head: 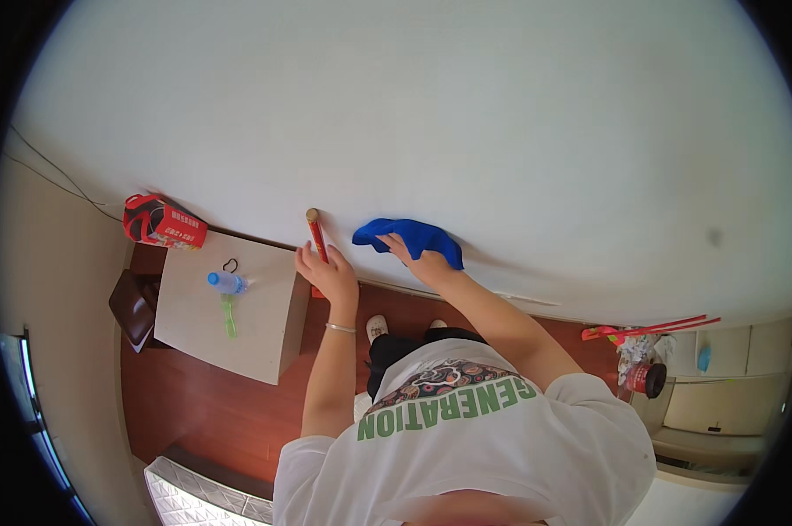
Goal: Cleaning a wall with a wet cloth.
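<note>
A slim red tube point(318, 238) with a tan end stands out above my left hand point(333, 273), held between the thumb and the fingers. Its tan end is close to the white wall point(435, 118); I cannot tell whether they touch. My right hand point(422, 260) presses a blue cloth point(412, 235) flat against the same wall, to the right of the tube. The cloth drapes over part of this hand and hides some of its fingers.
On my left a pale table point(198, 329) bears a blue-capped plastic bottle point(227, 283), a green brush-like item point(229, 315) and a red printed carton point(172, 223). A dark chair point(133, 302) stands beyond it. Red-handled cleaning tools point(652, 327) lie at right. Behind me is a quilted mattress point(198, 493).
</note>
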`<state>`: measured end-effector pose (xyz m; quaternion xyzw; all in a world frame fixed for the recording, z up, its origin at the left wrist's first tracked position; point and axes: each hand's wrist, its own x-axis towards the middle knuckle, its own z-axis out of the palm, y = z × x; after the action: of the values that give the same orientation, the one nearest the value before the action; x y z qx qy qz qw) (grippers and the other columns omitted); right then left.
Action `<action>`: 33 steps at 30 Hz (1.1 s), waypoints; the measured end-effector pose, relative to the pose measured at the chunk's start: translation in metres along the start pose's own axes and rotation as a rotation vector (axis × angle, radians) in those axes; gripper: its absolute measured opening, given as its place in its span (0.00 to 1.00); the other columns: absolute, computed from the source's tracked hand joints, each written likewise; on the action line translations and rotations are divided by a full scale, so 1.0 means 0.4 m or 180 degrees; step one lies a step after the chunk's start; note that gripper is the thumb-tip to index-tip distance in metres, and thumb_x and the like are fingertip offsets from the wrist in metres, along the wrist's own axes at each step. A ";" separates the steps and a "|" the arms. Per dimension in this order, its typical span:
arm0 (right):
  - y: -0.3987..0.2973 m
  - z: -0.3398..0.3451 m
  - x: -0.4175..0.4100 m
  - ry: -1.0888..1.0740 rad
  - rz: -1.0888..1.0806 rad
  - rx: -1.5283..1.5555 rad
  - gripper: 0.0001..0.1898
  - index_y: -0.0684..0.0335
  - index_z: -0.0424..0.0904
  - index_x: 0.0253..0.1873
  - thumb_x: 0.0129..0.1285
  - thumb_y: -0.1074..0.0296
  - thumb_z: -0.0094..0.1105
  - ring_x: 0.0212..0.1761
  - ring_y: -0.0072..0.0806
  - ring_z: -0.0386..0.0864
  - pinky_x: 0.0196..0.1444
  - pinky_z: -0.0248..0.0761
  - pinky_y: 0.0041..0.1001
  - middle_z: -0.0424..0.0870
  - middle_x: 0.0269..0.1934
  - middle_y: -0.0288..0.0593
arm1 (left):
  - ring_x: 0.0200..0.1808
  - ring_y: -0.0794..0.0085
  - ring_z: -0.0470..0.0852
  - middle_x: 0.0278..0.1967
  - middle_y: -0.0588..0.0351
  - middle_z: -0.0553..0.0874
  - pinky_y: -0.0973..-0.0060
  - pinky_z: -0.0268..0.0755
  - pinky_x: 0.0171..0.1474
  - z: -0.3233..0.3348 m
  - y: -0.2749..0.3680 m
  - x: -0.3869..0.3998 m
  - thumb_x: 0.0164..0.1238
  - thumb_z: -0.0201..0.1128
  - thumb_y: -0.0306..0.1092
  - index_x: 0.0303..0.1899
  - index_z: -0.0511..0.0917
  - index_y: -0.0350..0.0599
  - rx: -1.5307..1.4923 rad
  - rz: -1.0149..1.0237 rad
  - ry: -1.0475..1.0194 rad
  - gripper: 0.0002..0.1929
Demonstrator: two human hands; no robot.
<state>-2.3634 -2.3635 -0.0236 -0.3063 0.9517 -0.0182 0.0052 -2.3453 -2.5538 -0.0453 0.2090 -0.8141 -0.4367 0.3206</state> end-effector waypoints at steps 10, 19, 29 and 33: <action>-0.026 -0.421 -0.009 0.2420 -0.0182 -0.1392 0.22 0.40 0.73 0.64 0.64 0.57 0.53 0.67 0.26 0.63 0.68 0.49 0.39 0.73 0.63 0.26 | 0.73 0.37 0.34 0.70 0.28 0.39 0.50 0.39 0.71 0.063 0.375 0.000 0.76 0.39 0.51 0.70 0.46 0.31 -0.1673 0.0577 -0.0180 0.35; 0.038 -0.094 -0.035 0.2440 -0.0016 -0.2197 0.23 0.34 0.74 0.63 0.63 0.45 0.53 0.78 0.32 0.41 0.72 0.24 0.53 0.52 0.75 0.30 | 0.71 0.35 0.43 0.71 0.32 0.46 0.40 0.36 0.69 0.246 0.107 -0.125 0.71 0.50 0.55 0.71 0.52 0.47 -0.0842 0.0658 -0.0132 0.35; 0.072 -0.112 -0.156 0.1236 -0.0136 -0.0879 0.21 0.39 0.77 0.61 0.62 0.56 0.60 0.53 0.31 0.77 0.54 0.71 0.37 0.76 0.59 0.31 | 0.67 0.24 0.45 0.64 0.19 0.51 0.31 0.31 0.65 0.193 0.080 -0.178 0.58 0.60 0.46 0.66 0.55 0.28 -0.0018 0.0762 -0.0609 0.40; 0.095 -0.191 -0.171 0.2535 0.0418 -0.1574 0.23 0.40 0.77 0.60 0.60 0.44 0.58 0.74 0.45 0.46 0.71 0.19 0.54 0.63 0.67 0.40 | 0.67 0.28 0.48 0.65 0.27 0.54 0.35 0.37 0.67 0.126 0.221 -0.010 0.52 0.67 0.60 0.46 0.80 0.60 -0.0324 0.2101 0.0033 0.23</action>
<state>-2.3316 -2.2905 0.0512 -0.2067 0.8728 0.0932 -0.4321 -2.3834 -2.4754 0.0073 -0.0801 -0.8134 -0.3484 0.4589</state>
